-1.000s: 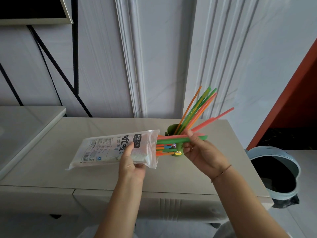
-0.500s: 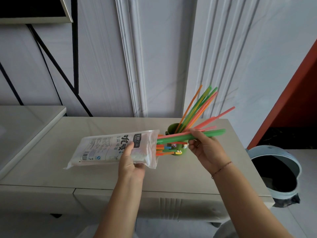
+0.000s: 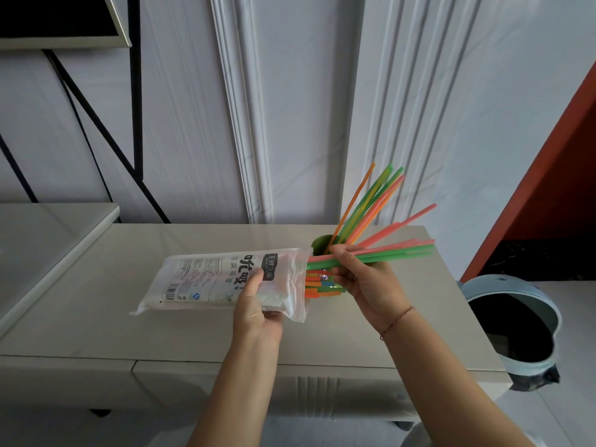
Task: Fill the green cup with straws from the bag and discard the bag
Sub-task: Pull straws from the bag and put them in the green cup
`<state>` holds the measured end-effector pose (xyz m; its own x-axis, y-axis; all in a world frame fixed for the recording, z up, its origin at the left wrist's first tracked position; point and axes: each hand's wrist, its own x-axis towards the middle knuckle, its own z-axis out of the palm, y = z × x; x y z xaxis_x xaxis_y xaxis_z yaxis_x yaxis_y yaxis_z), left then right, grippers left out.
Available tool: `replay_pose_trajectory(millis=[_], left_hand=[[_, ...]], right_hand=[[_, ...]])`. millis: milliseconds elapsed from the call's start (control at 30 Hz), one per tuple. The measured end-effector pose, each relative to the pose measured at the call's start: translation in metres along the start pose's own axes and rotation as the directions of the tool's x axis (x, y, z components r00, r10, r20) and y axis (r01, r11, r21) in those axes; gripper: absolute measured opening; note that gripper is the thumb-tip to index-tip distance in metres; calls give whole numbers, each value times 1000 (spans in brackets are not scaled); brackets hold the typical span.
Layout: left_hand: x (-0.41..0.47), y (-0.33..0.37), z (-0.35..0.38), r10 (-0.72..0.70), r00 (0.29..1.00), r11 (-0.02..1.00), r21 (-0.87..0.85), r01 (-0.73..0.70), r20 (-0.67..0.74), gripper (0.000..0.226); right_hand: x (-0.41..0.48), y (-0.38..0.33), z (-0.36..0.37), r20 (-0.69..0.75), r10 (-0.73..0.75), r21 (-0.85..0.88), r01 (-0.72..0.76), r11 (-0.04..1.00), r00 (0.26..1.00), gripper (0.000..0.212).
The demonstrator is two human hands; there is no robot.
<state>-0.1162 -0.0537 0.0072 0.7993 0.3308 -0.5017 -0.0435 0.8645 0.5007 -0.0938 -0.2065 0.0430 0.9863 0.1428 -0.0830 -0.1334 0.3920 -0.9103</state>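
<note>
Over the beige table (image 3: 96,317), the straw bag (image 3: 206,279) lies level, mouth rightward, in the left hand's (image 3: 258,314) curled grip, the green cup (image 3: 319,245) stands just beyond that mouth, and the nearer right hand (image 3: 371,285) pinches straws (image 3: 403,253) lying left-to-right, partly out.

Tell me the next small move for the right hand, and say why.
Probably draw the pinched straws rightward until they clear the bag. The right hand pinches a few pink and green ones whose left ends reach the bag mouth, while the left hand holds the bag beside the green cup, so they cannot be tipped in yet.
</note>
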Motion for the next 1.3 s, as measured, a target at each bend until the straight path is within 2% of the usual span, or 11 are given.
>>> replay_pose_trajectory(millis=[33,267,333,467,600,800,1000,1300], left_hand=[[2,2,-1,5,1000,1000,-1,-5,2,27],[19,20,-14,56,997,997,-48,-58,-54,51],[22,25,-16,64,995,995,-67,-70,-76,45],[25,34,-19,47,993,996,-73,-55,-107,14],[28,36,-20,51,993,995,-79,-60,-110,10],[31,34,-24,52,993,994,-94,-62,-101,36],[32,33,-24,59,993,990,-123,-71,-102,33],[47,46,-40,68,990,986,-146,-85,-120,42]], right_hand=[[0,-2,-1,-14,-15,-14,15,1000,1000,9],[7,-27,-17,-118,-70,-99,58,993,991,9],[9,-34,-22,-135,-88,-119,72,990,987,9],[11,-47,-33,-176,-133,-163,105,981,975,11],[13,-55,-43,-228,-177,-176,138,975,958,10],[17,-63,-57,-305,-203,-169,157,973,930,8],[16,-69,-66,-342,-210,-169,160,973,916,7],[16,-74,-73,-381,-218,-200,150,968,898,11]])
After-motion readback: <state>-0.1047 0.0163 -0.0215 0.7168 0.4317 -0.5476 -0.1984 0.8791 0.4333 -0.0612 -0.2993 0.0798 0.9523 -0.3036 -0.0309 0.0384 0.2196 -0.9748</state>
